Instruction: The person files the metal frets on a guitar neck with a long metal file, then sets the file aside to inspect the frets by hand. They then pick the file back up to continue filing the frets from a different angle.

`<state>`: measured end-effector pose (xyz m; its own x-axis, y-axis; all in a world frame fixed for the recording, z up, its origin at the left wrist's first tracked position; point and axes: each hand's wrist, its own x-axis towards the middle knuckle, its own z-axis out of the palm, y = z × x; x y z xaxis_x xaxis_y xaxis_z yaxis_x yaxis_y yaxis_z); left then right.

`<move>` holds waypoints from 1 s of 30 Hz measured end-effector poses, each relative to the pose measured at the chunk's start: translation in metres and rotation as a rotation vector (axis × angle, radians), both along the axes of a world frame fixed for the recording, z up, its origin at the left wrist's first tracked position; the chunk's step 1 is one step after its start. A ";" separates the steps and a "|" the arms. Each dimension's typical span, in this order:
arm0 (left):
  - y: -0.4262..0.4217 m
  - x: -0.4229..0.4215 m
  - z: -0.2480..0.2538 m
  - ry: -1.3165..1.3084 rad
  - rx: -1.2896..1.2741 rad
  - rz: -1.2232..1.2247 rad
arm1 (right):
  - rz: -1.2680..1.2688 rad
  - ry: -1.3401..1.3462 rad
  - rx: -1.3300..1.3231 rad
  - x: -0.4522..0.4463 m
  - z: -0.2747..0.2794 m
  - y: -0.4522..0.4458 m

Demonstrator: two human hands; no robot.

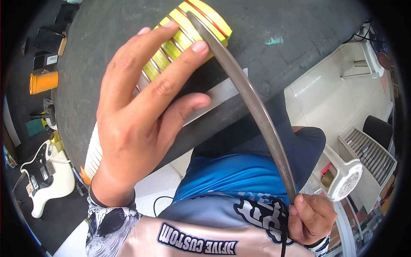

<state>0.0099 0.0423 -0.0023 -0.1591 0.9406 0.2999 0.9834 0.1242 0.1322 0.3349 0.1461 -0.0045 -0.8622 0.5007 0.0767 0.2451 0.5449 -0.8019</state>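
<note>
My left hand (pixel 141 103) lies over a yellow-green block (pixel 186 38) crossed by several thin metal lines. Its fingers are spread, with the fingertips resting on the block and the index fingertip close beside a long, curved dark strip (pixel 252 94). The strip's far end lies over the block. Its near end is pinched between the thumb and fingers of my right hand (pixel 312 218), low on the right. Partly under my left hand, a flat metal ruler-like piece (pixel 227 90) sits near the edge of the dark tabletop (pixel 94 51).
A white guitar body (pixel 55 180) lies at the left, below an orange cup-like container (pixel 43 82) and dark phone-like items (pixel 48 40). At the right are a white plastic stool (pixel 346 175) and a slatted rack (pixel 368 150) on the tiled floor (pixel 317 90).
</note>
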 end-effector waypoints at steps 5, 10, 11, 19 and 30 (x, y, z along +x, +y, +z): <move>0.002 0.001 0.002 -0.045 -0.007 0.019 | 0.006 0.002 -0.021 -0.053 0.019 0.014; 0.002 -0.001 0.001 -0.073 -0.004 0.021 | -0.023 0.071 -0.236 -0.092 0.012 0.037; 0.001 -0.003 0.001 -0.071 0.000 0.015 | -0.068 0.093 -0.366 -0.092 0.008 0.037; -0.003 -0.007 -0.002 -0.050 0.022 -0.018 | -0.168 0.148 -0.727 -0.007 -0.006 0.021; -0.080 -0.015 0.020 0.174 -0.130 0.253 | -0.204 0.123 -0.721 0.011 -0.006 0.011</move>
